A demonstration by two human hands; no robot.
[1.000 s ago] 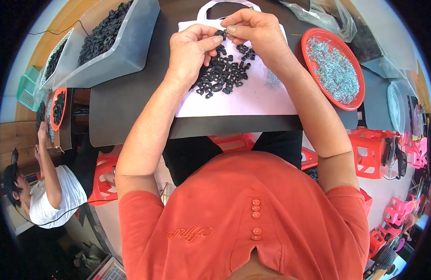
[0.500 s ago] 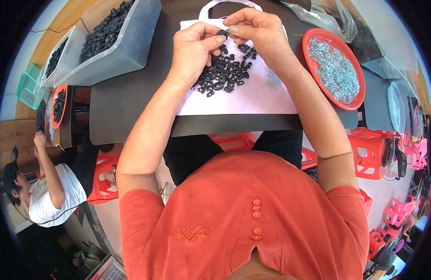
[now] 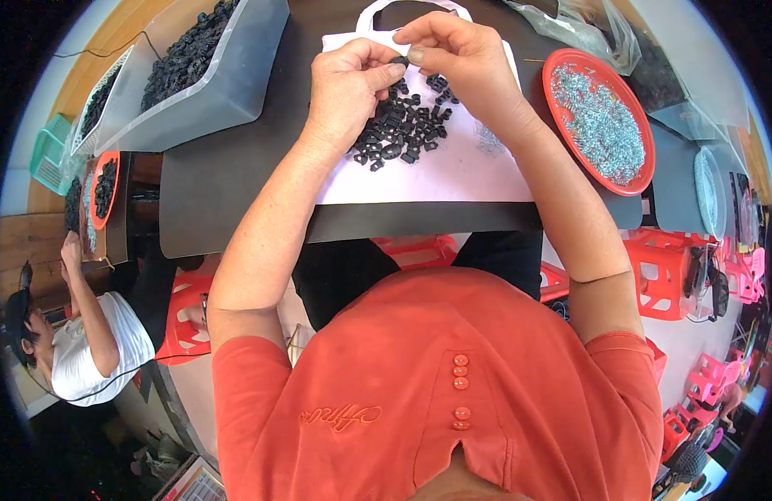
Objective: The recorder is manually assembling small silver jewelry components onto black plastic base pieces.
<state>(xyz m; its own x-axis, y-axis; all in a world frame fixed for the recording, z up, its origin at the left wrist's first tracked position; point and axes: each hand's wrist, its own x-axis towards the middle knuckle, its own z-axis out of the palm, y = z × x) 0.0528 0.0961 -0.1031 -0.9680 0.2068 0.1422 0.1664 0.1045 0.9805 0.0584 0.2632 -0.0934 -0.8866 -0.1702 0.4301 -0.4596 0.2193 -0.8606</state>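
Between the thumb and fingers of my left hand is a small black plastic part. My right hand is close beside it, its thumb and forefinger drawn together near the part's right side; whether a tiny piece sits in that pinch is too small to make out. Below both hands a pile of black plastic parts lies on a white cloth bag. Next to the pile, under my right wrist, is a small heap of shiny metal pieces.
At the right stands a red plate of small silvery metal pieces. A translucent bin of black parts is at the left, on the dark table. Clear plastic bags lie at the far right. Another person sits at left.
My right hand has shifted slightly up and left, its fingers still by the black part. My left hand keeps its hold, nearly unmoved.
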